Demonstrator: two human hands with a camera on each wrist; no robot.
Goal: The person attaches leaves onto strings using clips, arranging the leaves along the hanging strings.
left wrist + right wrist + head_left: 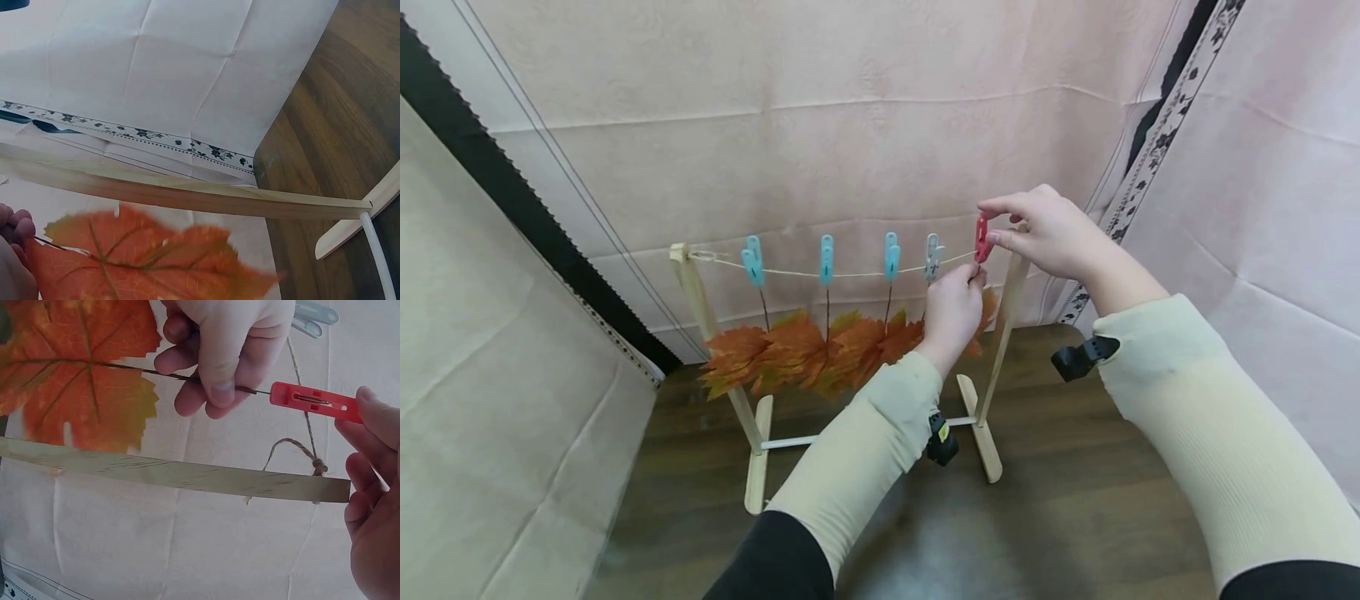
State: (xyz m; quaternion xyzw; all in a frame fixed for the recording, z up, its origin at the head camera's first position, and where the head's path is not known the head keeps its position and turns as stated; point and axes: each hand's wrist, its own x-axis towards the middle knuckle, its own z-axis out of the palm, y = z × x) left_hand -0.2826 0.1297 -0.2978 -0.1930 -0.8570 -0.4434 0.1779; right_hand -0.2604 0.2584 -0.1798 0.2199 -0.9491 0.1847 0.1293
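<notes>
My right hand (1052,233) pinches a red clothespin (981,239) between thumb and fingers, at the right end of the twine line (857,275). Just below it, my left hand (953,308) pinches the thin dark stem of an orange artificial maple leaf (87,362). In the right wrist view the stem's tip is right at the nose of the red clothespin, which overlaps the twine. The leaf's veined face (137,262) fills the lower part of the left wrist view. To the left, more orange leaves (797,346) hang by their stems from blue clothespins (827,258).
A wooden stand holds the twine between a left post (696,292) and a right post (1009,300), with flat feet (760,458) and a white crossbar (790,442). A paler clothespin (933,257) is beside my left hand. Creased pale cloth (865,167) surrounds the wood-patterned surface (1075,467).
</notes>
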